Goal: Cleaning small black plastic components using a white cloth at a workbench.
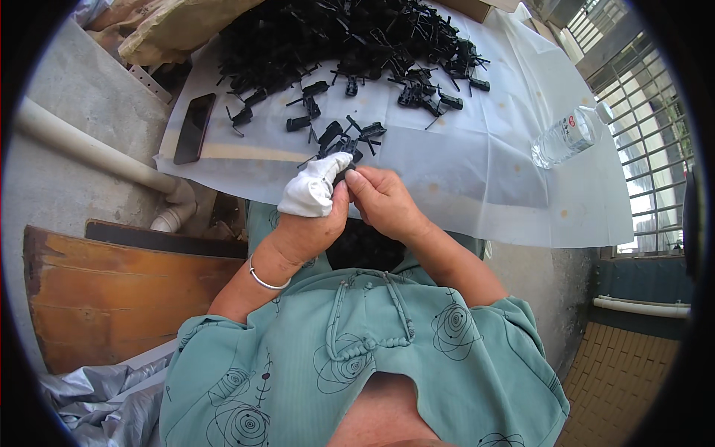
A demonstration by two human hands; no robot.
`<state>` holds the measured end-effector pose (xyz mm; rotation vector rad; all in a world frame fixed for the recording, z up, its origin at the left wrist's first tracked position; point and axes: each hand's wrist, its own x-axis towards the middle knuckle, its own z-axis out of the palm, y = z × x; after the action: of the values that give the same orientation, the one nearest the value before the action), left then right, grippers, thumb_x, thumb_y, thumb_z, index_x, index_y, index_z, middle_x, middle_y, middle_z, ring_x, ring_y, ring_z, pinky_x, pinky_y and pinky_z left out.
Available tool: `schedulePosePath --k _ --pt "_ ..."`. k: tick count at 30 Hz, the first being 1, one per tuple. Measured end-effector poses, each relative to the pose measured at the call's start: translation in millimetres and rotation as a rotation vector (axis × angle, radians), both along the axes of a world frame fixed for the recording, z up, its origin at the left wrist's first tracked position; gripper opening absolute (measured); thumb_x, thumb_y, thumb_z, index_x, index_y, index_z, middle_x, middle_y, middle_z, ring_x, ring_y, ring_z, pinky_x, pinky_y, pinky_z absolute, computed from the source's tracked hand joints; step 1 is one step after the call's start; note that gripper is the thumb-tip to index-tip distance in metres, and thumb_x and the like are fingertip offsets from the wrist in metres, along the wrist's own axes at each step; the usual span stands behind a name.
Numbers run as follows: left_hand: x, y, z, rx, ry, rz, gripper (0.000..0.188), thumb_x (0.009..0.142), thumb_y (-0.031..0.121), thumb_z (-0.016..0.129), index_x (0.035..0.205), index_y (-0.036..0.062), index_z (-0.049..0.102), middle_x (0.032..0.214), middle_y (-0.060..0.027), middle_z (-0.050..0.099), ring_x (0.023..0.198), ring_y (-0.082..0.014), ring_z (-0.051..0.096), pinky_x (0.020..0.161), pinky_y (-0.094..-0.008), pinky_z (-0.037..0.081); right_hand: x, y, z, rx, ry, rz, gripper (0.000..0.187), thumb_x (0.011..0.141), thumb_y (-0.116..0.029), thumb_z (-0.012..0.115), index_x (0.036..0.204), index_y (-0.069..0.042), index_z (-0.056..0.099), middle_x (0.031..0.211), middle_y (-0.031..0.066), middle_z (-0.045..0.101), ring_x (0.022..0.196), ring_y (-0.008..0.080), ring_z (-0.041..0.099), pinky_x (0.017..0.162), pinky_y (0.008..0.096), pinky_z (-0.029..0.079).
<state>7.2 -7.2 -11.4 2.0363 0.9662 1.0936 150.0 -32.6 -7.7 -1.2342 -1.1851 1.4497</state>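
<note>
Daylight shows through a metal grille (646,141) at right, opposite a thick pale pipe (97,147) beside grey concrete (63,194).

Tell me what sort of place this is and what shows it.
Probably a makeshift work spot, perhaps a porch or yard: black parts heaped on a pale sheet, an exposed pipe and a metal grille.

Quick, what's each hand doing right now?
Left hand: closed, holding a small black part.
Right hand: closed, seemingly pinching that same part.
</note>
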Motion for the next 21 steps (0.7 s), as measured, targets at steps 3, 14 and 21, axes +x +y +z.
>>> schedulePosePath --k 3,14,21 --pt "-1 -1 3 -0.07 0.003 -0.036 0.028 0.078 0.003 0.056 0.105 -0.0024 0.052 0.091 -0.0125 0.059 0.083 -0.02 0.059 0.075 -0.0287 0.047 11 -2 3 0.077 0.021 0.105 0.028 0.092 -0.024 0.049 0.08 0.0 0.055 0.062 -0.0018 0.048 0.057 0.0089 0.044 0.053 0.0255 0.04" --pt "-6 3 16 -0.677 -0.358 -0.164 0.027 0.089 0.006 0.044 0.115 -0.0005 0.042 0.082 -0.0031 0.054 0.066 -0.0049 0.043 0.058 -0.0196 0.04 32 -1 2 0.472 -0.424 -0.009 0.013 0.08 -0.01 0.064 0.087 0.0 0.062 0.064 0.0041 0.055 0.056 0.0082 0.045 0.052 0.0232 0.04" --pt "-3 2 14 -0.575 -0.229 -0.341 0.03 0.085 0.009 0.045 0.114 0.0002 0.043 0.08 -0.0006 0.049 0.066 -0.005 0.04 0.059 -0.0197 0.038 22 3 8 0.203 -0.152 0.044 0.017 0.082 -0.015 0.065 0.076 0.0 0.059 0.063 -0.0049 0.049 0.06 0.0037 0.041 0.053 0.0208 0.037"
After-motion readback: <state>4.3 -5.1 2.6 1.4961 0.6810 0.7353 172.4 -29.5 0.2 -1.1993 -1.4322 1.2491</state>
